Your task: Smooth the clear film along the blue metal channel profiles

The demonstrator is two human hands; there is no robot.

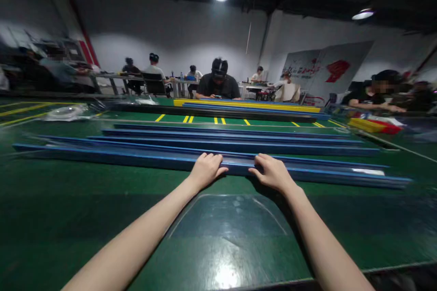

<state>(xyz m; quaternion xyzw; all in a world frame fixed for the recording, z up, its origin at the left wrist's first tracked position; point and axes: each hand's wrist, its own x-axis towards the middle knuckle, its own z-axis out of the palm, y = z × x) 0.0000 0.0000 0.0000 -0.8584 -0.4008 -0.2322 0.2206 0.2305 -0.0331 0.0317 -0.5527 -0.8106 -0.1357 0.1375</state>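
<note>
On the green tabletop (51, 209), just past a clear mat (232, 218), the left hand (206, 169) and right hand (271, 172) sit a little apart, each with fingers curled over the top of the nearest blue rail (136, 159) and the thumb on its near side. That rail lies flat, crosswise, not lifted. Beyond it, the other blue rails (239, 145) lie parallel and untouched, so most of the row looks unhandled. Farther off lie a yellow rail (246, 105) and a seated person (218, 84).
</note>
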